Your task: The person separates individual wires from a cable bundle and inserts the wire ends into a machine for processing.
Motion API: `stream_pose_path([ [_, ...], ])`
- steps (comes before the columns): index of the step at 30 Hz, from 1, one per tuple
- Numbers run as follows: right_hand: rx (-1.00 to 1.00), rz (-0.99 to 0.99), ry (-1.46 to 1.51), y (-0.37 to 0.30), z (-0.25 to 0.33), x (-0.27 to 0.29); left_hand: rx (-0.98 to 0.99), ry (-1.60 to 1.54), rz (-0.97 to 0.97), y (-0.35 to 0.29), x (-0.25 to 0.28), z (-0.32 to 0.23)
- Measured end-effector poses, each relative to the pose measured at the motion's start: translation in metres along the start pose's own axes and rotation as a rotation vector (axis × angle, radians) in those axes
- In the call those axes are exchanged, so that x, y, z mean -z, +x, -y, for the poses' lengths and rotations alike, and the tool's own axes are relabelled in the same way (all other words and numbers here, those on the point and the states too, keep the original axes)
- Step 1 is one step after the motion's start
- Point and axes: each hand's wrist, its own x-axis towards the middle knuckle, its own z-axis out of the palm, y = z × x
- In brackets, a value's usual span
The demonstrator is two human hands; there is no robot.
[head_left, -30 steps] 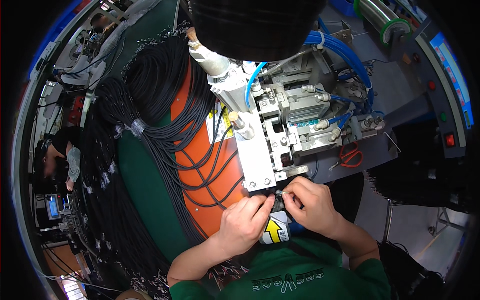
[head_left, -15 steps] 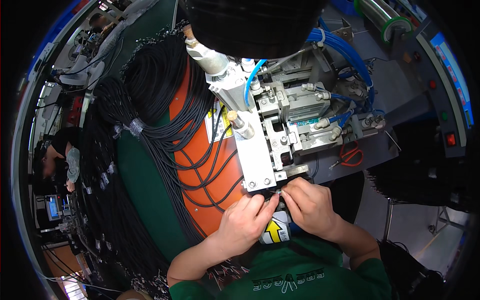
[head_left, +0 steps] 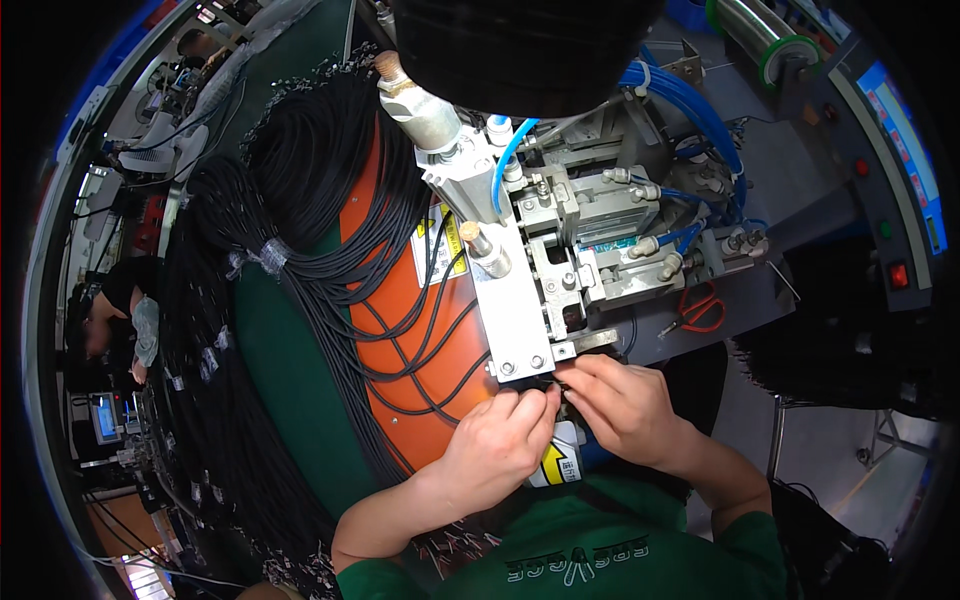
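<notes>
My left hand (head_left: 505, 435) is closed, its thumb and fingers pinched together just below the front end of a metal machine (head_left: 515, 325). Close beside it, my right hand (head_left: 622, 408) is also closed, with its fingertips up against the machine's front end under a small metal bar (head_left: 590, 342). The fingertips of both hands nearly meet. Whatever they pinch is too small and too hidden to make out. Several black cables (head_left: 380, 345) trail over the orange plate (head_left: 415, 440) toward the machine, left of my hands.
A label with a yellow arrow (head_left: 560, 460) sits below my hands. Thick bundles of black cable (head_left: 310, 150) lie at the left. Blue air tubes (head_left: 695, 100), red-handled scissors (head_left: 703, 308) and a control panel with a screen (head_left: 890, 180) are at the right. Another person's arm (head_left: 140, 345) shows far left.
My right fingertips have moved slightly up and left, against the machine's front end. My left hand has shifted a little right. The small shiny piece seen between the fingertips is now hidden.
</notes>
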Motion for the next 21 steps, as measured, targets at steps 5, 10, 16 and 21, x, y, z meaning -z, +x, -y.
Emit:
stream_pose_path([
  [5, 0.186, 0.041, -0.015, -0.001, -0.0105, -0.0019, 0.016, -0.066, -0.012, -0.0014, -0.0006, 0.0021],
  [10, 0.157, 0.05, -0.039, -0.0026, -0.01, -0.0007, 0.017, -0.069, -0.023, -0.0008, -0.0008, 0.0022],
  [16, 0.174, 0.039, -0.087, -0.0031, -0.0083, -0.0033, 0.01, -0.075, -0.045, -0.0006, -0.0008, 0.0028],
  [21, 0.214, 0.045, -0.098, -0.0031, -0.0099, -0.0034, 0.013, -0.107, -0.045, -0.0022, -0.0015, 0.0048],
])
